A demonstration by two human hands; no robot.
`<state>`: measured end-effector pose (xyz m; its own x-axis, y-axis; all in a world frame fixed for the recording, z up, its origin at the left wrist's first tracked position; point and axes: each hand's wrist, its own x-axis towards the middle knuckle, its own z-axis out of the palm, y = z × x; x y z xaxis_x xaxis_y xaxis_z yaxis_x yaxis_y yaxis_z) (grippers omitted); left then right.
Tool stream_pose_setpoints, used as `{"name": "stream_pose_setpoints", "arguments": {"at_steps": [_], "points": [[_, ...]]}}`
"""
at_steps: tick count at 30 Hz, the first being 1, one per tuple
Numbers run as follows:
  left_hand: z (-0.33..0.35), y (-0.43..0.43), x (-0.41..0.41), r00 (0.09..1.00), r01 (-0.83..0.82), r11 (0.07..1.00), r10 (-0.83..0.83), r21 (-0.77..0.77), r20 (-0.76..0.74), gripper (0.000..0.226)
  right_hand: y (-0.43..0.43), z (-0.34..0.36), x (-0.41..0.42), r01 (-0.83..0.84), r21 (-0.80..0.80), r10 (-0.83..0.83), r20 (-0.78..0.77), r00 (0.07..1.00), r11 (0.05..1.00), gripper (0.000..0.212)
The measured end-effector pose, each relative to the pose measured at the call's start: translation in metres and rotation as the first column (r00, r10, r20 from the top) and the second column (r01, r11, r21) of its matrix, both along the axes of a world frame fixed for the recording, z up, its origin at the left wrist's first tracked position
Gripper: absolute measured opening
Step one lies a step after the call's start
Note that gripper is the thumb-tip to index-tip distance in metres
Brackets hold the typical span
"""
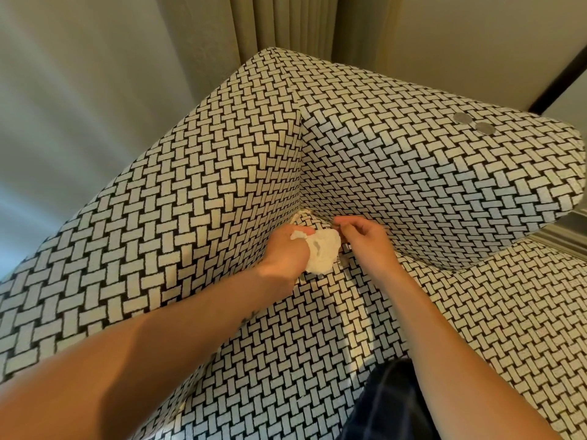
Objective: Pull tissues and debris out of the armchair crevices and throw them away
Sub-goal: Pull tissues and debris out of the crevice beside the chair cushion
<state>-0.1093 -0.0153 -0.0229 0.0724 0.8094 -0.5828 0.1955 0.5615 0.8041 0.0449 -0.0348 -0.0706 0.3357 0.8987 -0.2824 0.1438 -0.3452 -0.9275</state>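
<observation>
Two-handed at the armchair (222, 173) back corner: grips tissue wad (322, 254) in curled left hand (284, 249), holds right hand (365, 241) just right of it with fingers (346, 222) pinched narrow at the crevice (322, 219), contents indiscernible, notes pale scrap (301, 214) wedged up-left in the corner, nearer left hand.

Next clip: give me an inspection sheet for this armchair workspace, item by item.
Surface: black-and-white basketweave armchair; seat, arm and back in view.
Job's things: crumpled white tissue wad in the left hand; pale scrap wedged in the corner crevice.
Clutter: two grey round discs on the chair's top edge.
Grippers: left hand grips the wad; right hand curled at the crevice, grasp unclear.
Cables: nothing seen.
Surroundings: beige curtain, pale wall, dark checked cloth at the bottom edge.
</observation>
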Motion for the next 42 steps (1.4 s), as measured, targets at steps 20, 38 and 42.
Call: {"name": "stream_pose_setpoints", "arguments": {"at_steps": [20, 38, 42], "points": [[0.002, 0.009, 0.005, 0.969, -0.235, 0.958, 0.244, -0.161, 0.038, 0.02, 0.107, -0.023, -0.022, -0.358, -0.485, 0.545, 0.324, 0.774, 0.798, 0.04], [-0.002, 0.004, 0.002, 0.988, -0.138, 0.99, 0.139, -0.012, 0.073, 0.05, 0.082, -0.055, -0.005, -0.306, -0.157, 0.301, -0.055, 0.952, 0.939, 0.031], [0.001, 0.006, 0.002, 0.986, -0.143, 0.99, 0.143, -0.007, 0.08, 0.045, 0.09, -0.044, -0.021, -0.321, -0.313, 0.401, 0.238, 0.884, 0.894, 0.03]]}}
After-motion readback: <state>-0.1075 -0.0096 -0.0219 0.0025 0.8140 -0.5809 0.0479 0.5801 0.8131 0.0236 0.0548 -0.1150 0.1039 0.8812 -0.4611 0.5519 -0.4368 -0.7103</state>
